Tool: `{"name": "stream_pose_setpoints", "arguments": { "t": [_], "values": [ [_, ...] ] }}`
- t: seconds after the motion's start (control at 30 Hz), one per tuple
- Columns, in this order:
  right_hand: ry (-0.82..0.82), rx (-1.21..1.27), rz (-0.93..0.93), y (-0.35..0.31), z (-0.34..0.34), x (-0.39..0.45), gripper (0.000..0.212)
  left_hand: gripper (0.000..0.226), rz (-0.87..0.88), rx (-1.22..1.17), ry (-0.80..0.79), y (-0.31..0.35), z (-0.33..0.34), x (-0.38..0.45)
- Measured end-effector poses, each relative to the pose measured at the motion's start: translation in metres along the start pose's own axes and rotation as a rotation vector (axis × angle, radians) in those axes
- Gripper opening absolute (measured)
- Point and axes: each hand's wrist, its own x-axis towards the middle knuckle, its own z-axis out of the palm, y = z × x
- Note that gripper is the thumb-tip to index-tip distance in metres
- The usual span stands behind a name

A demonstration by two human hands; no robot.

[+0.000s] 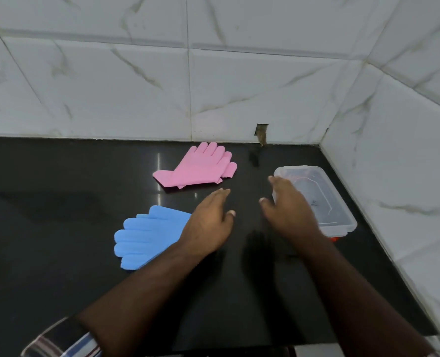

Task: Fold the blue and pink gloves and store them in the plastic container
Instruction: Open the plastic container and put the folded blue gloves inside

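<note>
A pair of pink gloves (199,167) lies flat and stacked near the back wall, fingers pointing up and right. A pair of blue gloves (147,237) lies stacked at the left, fingers pointing left. My left hand (210,222) hovers with straight fingers over the blue gloves' cuff end and holds nothing. My right hand (288,210) is spread open beside the clear plastic container (340,215), covering its left edge. The container stands on the right of the black counter, and whether it has a lid on is unclear.
The black counter (59,266) ends at white marble-look tiled walls behind and to the right (407,176). A small broken hole in the tile (261,132) sits at the back wall's base. Something red (334,238) shows under the container's near corner.
</note>
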Motion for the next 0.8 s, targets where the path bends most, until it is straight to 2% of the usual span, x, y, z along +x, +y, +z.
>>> {"name": "stream_pose_setpoints", "arguments": {
  "t": [0.13,0.27,0.43,0.53,0.63,0.8],
  "values": [
    [0.059,-0.035,0.224,0.065,-0.035,0.015,0.054,0.057,0.048,-0.050,-0.070,0.044,0.025,0.017],
    [-0.012,0.036,0.361,0.096,-0.050,0.017,0.043,0.059,-0.010,-0.078,-0.136,0.069,0.041,0.027],
    [-0.023,0.120,0.275,0.085,-0.038,0.014,0.052,0.052,-0.149,-0.168,-0.063,0.065,0.036,0.035],
    [-0.006,0.276,0.237,0.070,-0.030,0.012,0.053,0.033,-0.242,-0.275,0.070,0.047,0.020,0.033],
    [0.038,0.420,0.242,0.058,-0.021,0.016,0.051,0.033,-0.328,-0.324,0.199,0.026,0.004,0.026],
    [-0.036,0.500,0.210,0.031,0.005,0.033,0.051,0.027,-0.455,-0.362,0.243,0.011,-0.008,0.015]
  ]
}}
